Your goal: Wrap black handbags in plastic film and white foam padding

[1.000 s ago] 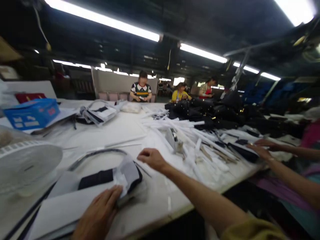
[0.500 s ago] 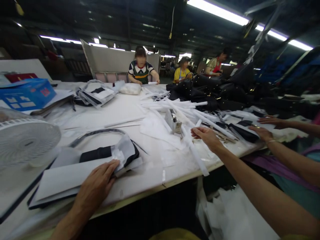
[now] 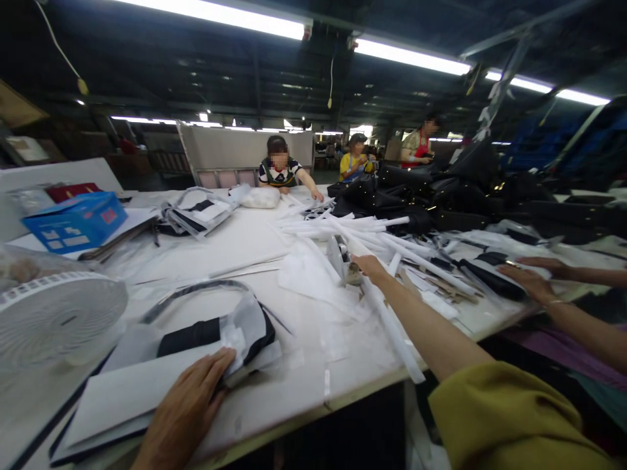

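My left hand [image 3: 189, 408] lies flat with fingers stretched on a white sheet [image 3: 122, 395] near the table's front edge. Its fingertips touch a folded dark fabric piece wrapped in white tissue [image 3: 220, 333]. My right hand [image 3: 369, 266] reaches far out over the table into a heap of long white strips [image 3: 392, 241]. It is right beside a small metal-and-white object [image 3: 340, 261]. Its fingers point away from me and I cannot make out whether they grip anything. A dark curved strap [image 3: 196, 294] arcs behind the fabric piece.
A white fan [image 3: 59, 320] stands at the left, with a blue box [image 3: 73, 222] behind it. Black bags [image 3: 441, 196] are piled at the back right. A co-worker's hands [image 3: 533, 281] rest on dark pieces at the right. Several people sit at the far end.
My right hand has moved from the near middle of the table out to the right and forward, into the white strips. My left hand has stayed on the white sheet.
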### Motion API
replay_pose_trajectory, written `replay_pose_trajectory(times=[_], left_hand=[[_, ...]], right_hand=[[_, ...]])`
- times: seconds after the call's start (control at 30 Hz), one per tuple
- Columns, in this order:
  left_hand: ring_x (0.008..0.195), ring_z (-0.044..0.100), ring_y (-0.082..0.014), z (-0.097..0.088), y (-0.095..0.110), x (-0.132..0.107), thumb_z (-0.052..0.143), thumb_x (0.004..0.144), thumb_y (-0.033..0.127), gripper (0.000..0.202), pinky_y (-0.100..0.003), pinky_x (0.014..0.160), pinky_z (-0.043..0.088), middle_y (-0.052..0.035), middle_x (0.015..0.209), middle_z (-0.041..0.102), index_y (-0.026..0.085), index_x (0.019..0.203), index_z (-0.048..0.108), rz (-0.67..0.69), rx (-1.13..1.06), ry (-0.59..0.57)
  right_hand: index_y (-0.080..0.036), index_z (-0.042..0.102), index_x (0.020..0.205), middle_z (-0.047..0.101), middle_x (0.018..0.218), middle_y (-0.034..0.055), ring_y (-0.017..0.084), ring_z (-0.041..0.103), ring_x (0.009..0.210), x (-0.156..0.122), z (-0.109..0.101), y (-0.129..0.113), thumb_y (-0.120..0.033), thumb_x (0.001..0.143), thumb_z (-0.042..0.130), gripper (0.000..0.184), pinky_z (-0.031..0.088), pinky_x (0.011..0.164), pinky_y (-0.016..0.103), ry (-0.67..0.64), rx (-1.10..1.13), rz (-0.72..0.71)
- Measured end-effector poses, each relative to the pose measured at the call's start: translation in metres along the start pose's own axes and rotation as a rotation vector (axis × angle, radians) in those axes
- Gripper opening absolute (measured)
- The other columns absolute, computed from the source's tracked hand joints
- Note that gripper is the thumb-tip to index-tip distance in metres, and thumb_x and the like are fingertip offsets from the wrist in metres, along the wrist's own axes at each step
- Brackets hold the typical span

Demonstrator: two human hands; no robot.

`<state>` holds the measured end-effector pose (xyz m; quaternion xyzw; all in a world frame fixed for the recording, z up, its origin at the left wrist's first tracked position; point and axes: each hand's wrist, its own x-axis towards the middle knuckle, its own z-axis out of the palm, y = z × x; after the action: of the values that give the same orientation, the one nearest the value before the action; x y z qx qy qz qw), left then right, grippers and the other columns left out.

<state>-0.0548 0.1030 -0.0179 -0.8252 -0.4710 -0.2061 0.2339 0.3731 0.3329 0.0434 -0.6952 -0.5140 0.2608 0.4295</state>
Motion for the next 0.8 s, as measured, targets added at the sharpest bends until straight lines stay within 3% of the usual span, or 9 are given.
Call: replay_pose_trajectory(times=[0.23,0.47,0.63,0.8], left_hand=[[0.103,0.067,-0.0241,0.003,-0.001,-0.003,0.050,0.083,0.018,0.049,-0.034,0.092,0.054,-0.0069,0.120,0.069,0.023,0.132,0.050,0.007,0.021,-0.015],[0.105,0.066,-0.0259,0.006,0.000,-0.004,0.049,0.088,0.024,0.045,-0.038,0.095,0.051,-0.0080,0.123,0.067,0.022,0.133,0.051,-0.036,-0.028,-0.019],[0.105,0.065,-0.0259,0.009,0.002,-0.006,0.048,0.087,0.022,0.045,-0.039,0.096,0.050,-0.0080,0.123,0.066,0.022,0.132,0.051,-0.046,-0.037,-0.025],[0.101,0.066,-0.0263,0.004,0.004,-0.003,0.045,0.087,0.020,0.044,-0.039,0.093,0.050,-0.0093,0.120,0.067,0.020,0.131,0.052,-0.021,-0.010,0.014]], right_hand=[[-0.016,0.060,0.117,0.062,0.116,0.0079,0.020,0.064,0.096,0.018,0.016,0.000,-0.034,0.094,0.060,0.029,0.056,0.081,0.039,-0.054,0.025,0.129],[-0.016,0.062,0.112,0.064,0.112,0.0070,0.018,0.064,0.091,0.026,0.017,-0.002,-0.035,0.095,0.059,0.025,0.057,0.078,0.035,0.020,0.075,0.157],[-0.015,0.062,0.109,0.065,0.106,0.0061,0.017,0.064,0.086,0.000,0.003,-0.001,-0.034,0.095,0.059,0.024,0.057,0.075,0.034,0.041,0.149,0.169],[-0.015,0.061,0.112,0.064,0.108,0.0068,0.018,0.064,0.088,-0.032,0.000,0.019,-0.034,0.095,0.059,0.026,0.057,0.075,0.035,0.043,0.199,0.312]])
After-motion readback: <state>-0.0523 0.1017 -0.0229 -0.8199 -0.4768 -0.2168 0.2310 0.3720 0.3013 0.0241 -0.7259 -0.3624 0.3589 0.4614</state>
